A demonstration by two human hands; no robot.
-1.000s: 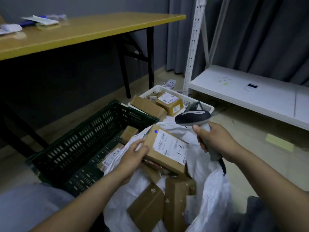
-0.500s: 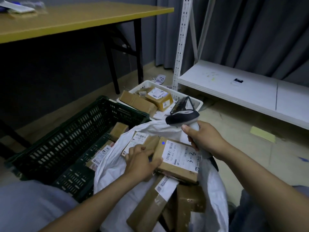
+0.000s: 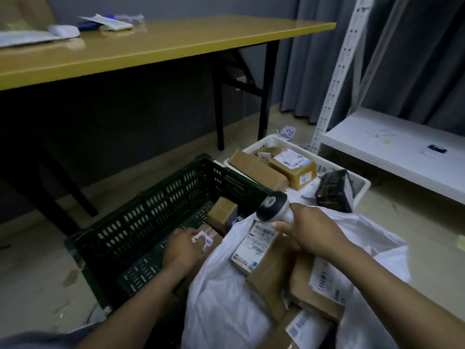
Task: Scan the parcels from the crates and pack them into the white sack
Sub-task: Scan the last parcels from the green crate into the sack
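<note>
My left hand (image 3: 185, 250) is on a parcel (image 3: 206, 238) in the green crate (image 3: 141, 212). My right hand (image 3: 312, 233) holds the scanner (image 3: 273, 206) over the white sack (image 3: 219, 298).

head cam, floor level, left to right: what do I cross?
dark green crate → white crate → black parcel at that crate's right end → white shelf. The white sack is left out because it overlaps both crates.
</note>
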